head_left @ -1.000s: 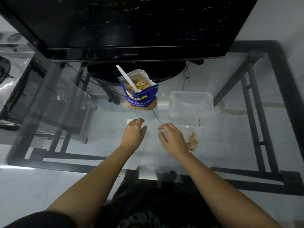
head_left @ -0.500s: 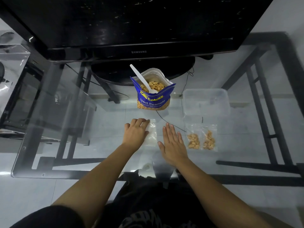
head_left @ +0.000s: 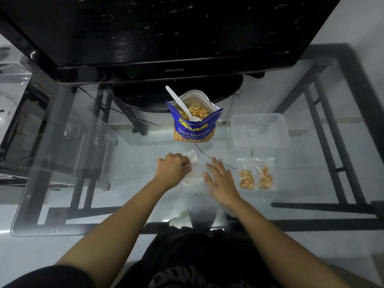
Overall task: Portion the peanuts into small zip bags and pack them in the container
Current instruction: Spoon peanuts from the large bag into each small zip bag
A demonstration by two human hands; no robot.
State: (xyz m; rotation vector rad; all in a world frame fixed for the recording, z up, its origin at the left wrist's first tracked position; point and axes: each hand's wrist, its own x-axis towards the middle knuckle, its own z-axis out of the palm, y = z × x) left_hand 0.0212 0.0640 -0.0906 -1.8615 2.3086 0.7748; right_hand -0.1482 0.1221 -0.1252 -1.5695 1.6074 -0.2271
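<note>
On a glass table (head_left: 124,183) with bare room leftward, the curled left hand (head_left: 172,169) pinches an empty zip bag (head_left: 192,170), and the flat, spread right hand (head_left: 221,179) lies just beside it.

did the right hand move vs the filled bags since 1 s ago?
Yes. The right hand was covering the filled bags; now it lies flat to their left, clear of them, beside the empty zip bag.

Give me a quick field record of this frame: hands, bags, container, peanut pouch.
left hand: fingers curled on empty zip bag
right hand: open, flat, beside that bag
filled bags: two, side by side on glass table, right of right hand
container: clear, no bags inside, behind filled bags
peanut pouch: open, upright, white spoon inside
</note>
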